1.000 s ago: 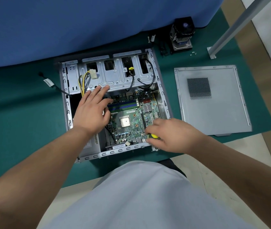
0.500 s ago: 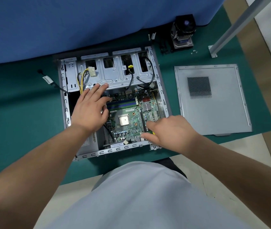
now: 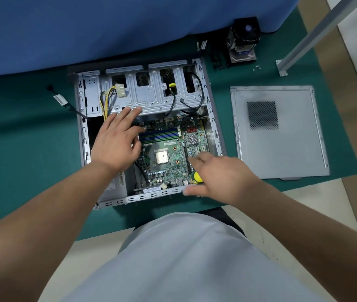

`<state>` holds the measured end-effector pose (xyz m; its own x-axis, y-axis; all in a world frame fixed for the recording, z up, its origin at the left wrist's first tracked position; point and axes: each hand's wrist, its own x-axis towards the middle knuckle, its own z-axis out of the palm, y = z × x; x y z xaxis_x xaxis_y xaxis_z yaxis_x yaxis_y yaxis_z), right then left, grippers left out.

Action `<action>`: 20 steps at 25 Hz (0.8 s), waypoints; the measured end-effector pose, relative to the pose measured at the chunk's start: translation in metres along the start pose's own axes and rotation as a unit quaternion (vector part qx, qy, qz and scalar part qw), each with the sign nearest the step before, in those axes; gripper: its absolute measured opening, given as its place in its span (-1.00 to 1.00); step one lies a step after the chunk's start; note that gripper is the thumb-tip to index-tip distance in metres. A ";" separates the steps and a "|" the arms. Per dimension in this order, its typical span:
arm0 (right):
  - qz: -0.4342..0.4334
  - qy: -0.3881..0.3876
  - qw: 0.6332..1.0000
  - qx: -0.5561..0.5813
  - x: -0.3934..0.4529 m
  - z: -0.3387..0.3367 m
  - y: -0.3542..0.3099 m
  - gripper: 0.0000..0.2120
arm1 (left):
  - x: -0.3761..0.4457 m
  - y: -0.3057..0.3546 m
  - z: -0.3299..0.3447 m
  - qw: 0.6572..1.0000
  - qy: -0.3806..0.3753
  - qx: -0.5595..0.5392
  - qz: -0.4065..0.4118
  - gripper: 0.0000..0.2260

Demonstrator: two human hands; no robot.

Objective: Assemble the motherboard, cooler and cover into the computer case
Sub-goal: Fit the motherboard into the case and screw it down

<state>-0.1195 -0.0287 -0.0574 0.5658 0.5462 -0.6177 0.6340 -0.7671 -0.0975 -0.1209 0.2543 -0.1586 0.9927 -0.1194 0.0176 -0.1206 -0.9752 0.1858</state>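
Note:
The open computer case [image 3: 81, 127] lies flat on the green mat, and the green motherboard [image 3: 168, 168] sits inside it. My left hand [image 3: 116, 140] rests with straight fingers on the board's left edge, fingertips reaching the drive cage. Over the board's near right corner hovers my right hand [image 3: 221, 177]; a yellow-handled tool [image 3: 197, 177] shows in its palm between the stretched thumb and index finger. The cooler [image 3: 242, 40] stands at the back right of the mat. To the right of the case lies the grey cover [image 3: 282, 149], flat.
Loose yellow and black cables [image 3: 107, 99] hang over the drive cage at the back of the case. A few small screws [image 3: 257, 68] lie near the cooler. A metal post [image 3: 303, 40] rises at the far right. A blue cloth [image 3: 107, 25] covers the back.
My right hand has shifted slightly right and opened its thumb and index finger, showing more of the yellow tool. My left hand stays on the board's left edge.

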 end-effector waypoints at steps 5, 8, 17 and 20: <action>-0.032 -0.007 0.998 0.051 -0.007 -0.004 0.002 -0.78 | 0.000 0.000 -0.002 1.000 -0.005 -0.003 -0.003 -0.61; 0.081 0.032 0.995 -0.048 0.000 0.000 -0.010 -0.54 | 0.000 0.000 -0.002 1.000 -0.010 -0.006 -0.003 -0.63; 0.045 0.029 0.998 -0.045 0.001 -0.006 -0.011 -0.60 | -0.001 -0.001 -0.001 1.000 -0.011 -0.002 -0.006 -0.72; 0.021 0.006 0.999 -0.033 0.004 -0.004 -0.010 -0.50 | 0.000 -0.001 -0.002 1.000 -0.013 -0.003 -0.010 -0.73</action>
<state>-0.1213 -0.0172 -0.0555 0.5984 0.5187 -0.6106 0.6429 -0.7656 -0.0203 -0.1211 0.2553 -0.1564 0.9945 -0.1044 -0.0117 -0.1003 -0.9763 0.1917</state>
